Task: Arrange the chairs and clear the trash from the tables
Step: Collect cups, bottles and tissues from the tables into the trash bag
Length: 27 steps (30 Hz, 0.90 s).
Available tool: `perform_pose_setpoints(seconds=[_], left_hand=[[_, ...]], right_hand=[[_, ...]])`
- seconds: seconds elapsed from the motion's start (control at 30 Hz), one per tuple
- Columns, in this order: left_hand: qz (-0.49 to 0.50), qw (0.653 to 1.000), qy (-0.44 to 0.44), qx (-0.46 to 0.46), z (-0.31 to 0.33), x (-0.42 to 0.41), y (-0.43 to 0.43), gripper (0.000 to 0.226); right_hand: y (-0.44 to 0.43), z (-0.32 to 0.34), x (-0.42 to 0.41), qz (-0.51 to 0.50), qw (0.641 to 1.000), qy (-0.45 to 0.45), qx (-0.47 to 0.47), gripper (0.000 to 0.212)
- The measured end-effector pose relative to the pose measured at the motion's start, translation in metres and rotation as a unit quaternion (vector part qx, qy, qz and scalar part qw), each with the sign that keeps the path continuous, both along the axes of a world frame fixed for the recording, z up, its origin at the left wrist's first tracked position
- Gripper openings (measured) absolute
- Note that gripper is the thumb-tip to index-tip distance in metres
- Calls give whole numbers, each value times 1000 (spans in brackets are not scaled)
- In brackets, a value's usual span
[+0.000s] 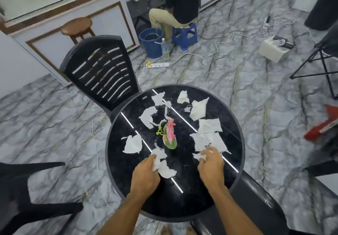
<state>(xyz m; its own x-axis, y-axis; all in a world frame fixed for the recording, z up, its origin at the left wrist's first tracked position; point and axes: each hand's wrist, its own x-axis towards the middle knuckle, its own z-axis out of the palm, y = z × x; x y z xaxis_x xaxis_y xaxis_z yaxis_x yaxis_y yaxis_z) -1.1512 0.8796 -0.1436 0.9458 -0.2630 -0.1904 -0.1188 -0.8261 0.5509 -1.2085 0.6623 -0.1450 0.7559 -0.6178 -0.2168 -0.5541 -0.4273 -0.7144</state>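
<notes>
A round black table (182, 203) is strewn with several torn white tissue pieces (199, 109). A pink and green artificial flower (170, 134) lies at its middle. My left hand (145, 172) grips a white tissue scrap (163, 167) at the near left of the tabletop. My right hand (211, 165) pinches another tissue scrap (199, 156) at the near right, beside a large torn sheet (208, 140). A black slatted plastic chair (100, 70) stands at the table's far left. Another black chair (27, 189) sits at the lower left, and a third chair (256, 198) at the lower right.
A person sits on a blue stool (185, 35) beyond the table, beside a blue bucket (151, 42). A power strip (157, 64) and white cables lie on the marble floor. A wooden stool (77, 27), a white box (274, 50), a black bin (323, 4) and a red object (321, 125) stand around.
</notes>
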Motion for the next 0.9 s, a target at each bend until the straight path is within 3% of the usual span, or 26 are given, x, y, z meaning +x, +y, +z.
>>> perform_pose_setpoints(seconds=[0.07,0.1,0.17,0.23,0.33,0.4,0.47,0.53,0.67,0.8,0.9], left_hand=[[21,1000,1,1,7,16,7,50],[30,999,-1,-14,10,23,9,54],[40,999,4,-23,14,38,13,54],[30,999,10,21,8,51,20,63],[5,995,44,92,-8,66,34,80],[-7,990,61,127,-19,73,40,72],[-32,993,20,114,-28,78,42,42],[-49,994,-10,100,-33,79,43,14],[-57,995,-3,77,-33,65,49,30],[-98,993,19,62,-28,51,52,24],[-153,986,17,66,-22,42,50,20]], right_hand=[[-11,0,5,-12,1000,25,-1,42],[-14,0,8,-14,999,51,-4,49],[-15,-2,11,-4,996,84,-27,42],[-11,-6,11,7,993,98,-57,29],[-1,-16,6,-15,992,107,-63,28],[11,-20,4,-23,992,101,-70,37],[25,-27,2,-26,991,93,-90,45],[41,-31,2,-37,991,94,-87,39],[75,-28,-2,-44,991,98,-85,29],[96,-23,-9,-34,983,125,-130,30],[101,-21,-17,-1,983,94,-160,22]])
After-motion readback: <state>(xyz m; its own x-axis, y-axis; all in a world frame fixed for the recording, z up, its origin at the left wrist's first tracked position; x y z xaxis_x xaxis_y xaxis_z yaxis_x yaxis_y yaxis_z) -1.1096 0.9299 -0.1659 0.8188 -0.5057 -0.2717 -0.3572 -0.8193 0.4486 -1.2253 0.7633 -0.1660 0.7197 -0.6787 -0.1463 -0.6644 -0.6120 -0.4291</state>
